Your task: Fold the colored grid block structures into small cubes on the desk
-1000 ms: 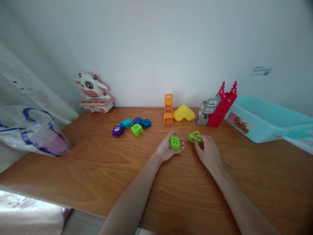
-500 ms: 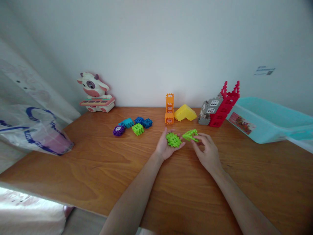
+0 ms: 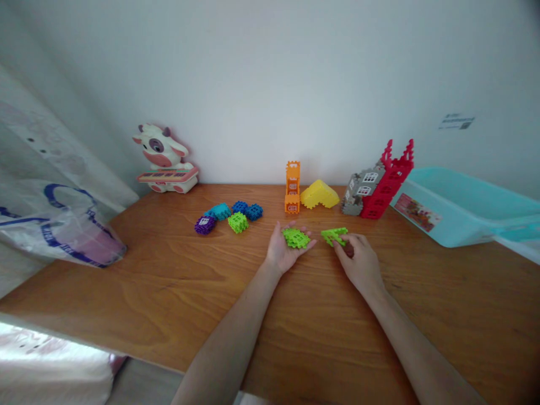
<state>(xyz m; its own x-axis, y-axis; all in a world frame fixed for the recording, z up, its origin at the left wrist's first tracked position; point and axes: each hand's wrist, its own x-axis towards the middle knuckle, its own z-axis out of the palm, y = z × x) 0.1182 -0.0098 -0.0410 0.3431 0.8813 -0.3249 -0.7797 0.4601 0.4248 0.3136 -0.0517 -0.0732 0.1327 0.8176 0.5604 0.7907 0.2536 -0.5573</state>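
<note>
My left hand (image 3: 283, 249) is turned palm up, with a small stack of lime-green lattice building tiles (image 3: 296, 238) resting on its palm and fingers. To its right, my right hand (image 3: 360, 260) pinches another lime-green building piece (image 3: 333, 235) between thumb and fingers, apart from the stack. Left of both hands, a lime-green lattice block (image 3: 238, 223) lies on the table. Beside it are a purple block (image 3: 205, 225), a turquoise block (image 3: 220, 212) and two blue blocks (image 3: 254, 212).
Along the wall stand an orange tower (image 3: 292, 188), a yellow angled piece (image 3: 320, 194) and a grey and red castle-like build (image 3: 377, 185). A turquoise bin (image 3: 468, 197) is at right. A cow toy with keyboard (image 3: 166, 163) and a clear plastic bag (image 3: 71, 225) are at left on the wooden table (image 3: 160, 292).
My right hand has moved slightly right with its green piece, which now lies flatter. In my left hand the tiles have tipped and shifted a little up and left.
</note>
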